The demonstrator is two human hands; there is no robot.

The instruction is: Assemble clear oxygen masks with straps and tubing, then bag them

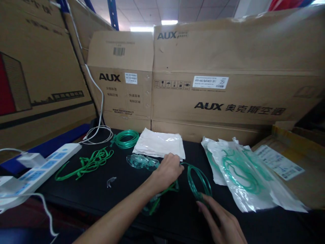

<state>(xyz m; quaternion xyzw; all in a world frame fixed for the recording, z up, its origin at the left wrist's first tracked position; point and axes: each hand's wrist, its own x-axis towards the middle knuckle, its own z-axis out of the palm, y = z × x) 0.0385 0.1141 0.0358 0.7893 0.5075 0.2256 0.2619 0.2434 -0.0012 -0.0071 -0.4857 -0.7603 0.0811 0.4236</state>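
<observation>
A coil of clear green tubing [198, 178] lies between my hands on the black table. My right hand [220, 217] pinches the near end of the loop between thumb and fingers. One stretch of the tubing runs left to my left hand [169, 169], whose fingers are closed around it. Behind the left hand lies a clear greenish plastic mask [142, 161]. Under my left forearm, a second clear piece with a green strap [153, 205] is partly hidden.
Left are green elastic straps [93, 162], a green tubing coil [127, 139], small clear pieces [111, 182] and a power strip [48, 173]. White plastic bags [159, 144] lie behind; bagged green tubing [243, 173] sits right. Cardboard boxes [177, 101] wall the back.
</observation>
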